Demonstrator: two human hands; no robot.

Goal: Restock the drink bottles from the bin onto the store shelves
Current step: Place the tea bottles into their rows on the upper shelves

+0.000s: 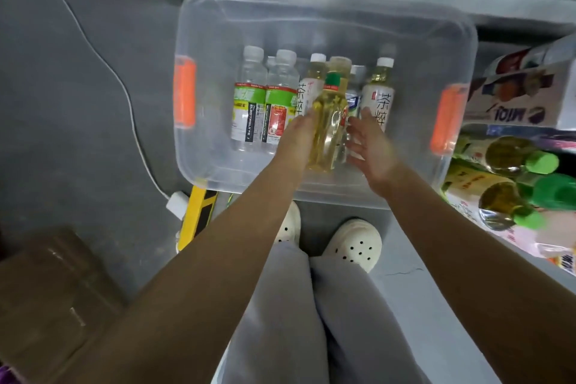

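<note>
Left hand (296, 137) has its fingers around a yellow tea bottle (327, 128) with a green cap, over the middle of the clear bin (218, 40). Right hand (372, 146) is just beside it, fingers loose and spread, holding nothing. Other bottles (249, 103) lie inside the bin.

Over the middle of the clear bin (215, 50), the left hand (296, 140) grips a green-capped bottle of yellow tea (327, 134) by its side, and the right hand (374, 150) hovers just beside it, fingers spread. Inside the bin, two clear bottles with green labels (249, 103) lie toward its left end and a white-labelled tea bottle (378, 97) toward its right. Right of the bin, shelves (511, 129) carry green-capped bottles (511, 162); left of it, a white cable (124, 97) crosses the floor
</note>
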